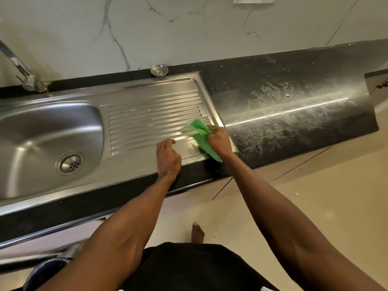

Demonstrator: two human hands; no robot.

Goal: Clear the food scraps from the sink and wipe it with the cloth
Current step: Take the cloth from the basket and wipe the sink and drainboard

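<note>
Nearest the head camera, two bare forearms are stretched forward over a dark garment and a bare foot (197,232) on the tiled floor. The left hand (168,158) is laid on the front rim of the sink (52,131), its fingers loosely curled and grasping nothing, apparently as a brace. The green cloth (202,138) is bunched in the clenched grip of the right hand (219,142) and pressed onto the near right corner of the ribbed drainboard (154,120), where pale streaks can be seen; wiping appears to be under way. The basin looks free of scraps. A loose strainer (159,70) has been set at the back edge, and the dark table (294,106) is spattered with whitish residue.
</note>
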